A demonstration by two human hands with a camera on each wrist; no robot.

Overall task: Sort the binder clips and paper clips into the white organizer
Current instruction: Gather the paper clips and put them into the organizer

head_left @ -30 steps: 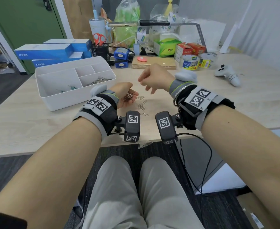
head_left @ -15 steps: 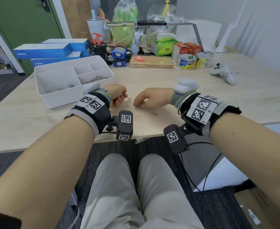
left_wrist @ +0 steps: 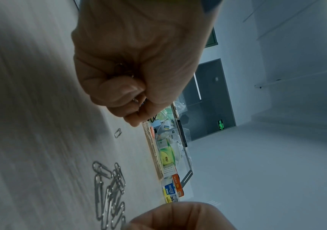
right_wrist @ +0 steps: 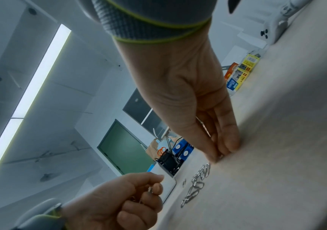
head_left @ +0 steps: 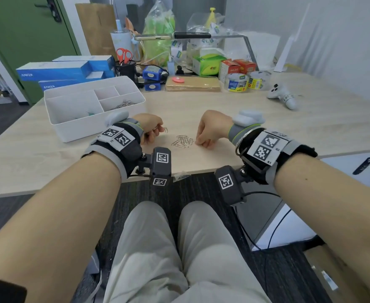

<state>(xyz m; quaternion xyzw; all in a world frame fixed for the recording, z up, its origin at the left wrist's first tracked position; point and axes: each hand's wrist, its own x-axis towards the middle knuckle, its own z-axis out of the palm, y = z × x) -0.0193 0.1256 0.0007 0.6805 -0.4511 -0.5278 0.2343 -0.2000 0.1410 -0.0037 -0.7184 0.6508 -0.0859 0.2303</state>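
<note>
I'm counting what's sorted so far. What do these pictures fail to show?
- Clips held in the left hand: curled fingers hide their number, all views.
- The right hand pinch: fingertips cover it.
- Contents of the white organizer: head view, walls and smallness obscure them.
- Pile of paper clips: overlapping, uncountable.

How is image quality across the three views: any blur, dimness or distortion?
Head view: bright and sharp, edges bent by the wide lens. Left wrist view: dim, desk streaked with motion blur, the paper clips readable. Right wrist view: ceiling light glares, the right hand soft and shaded.
</note>
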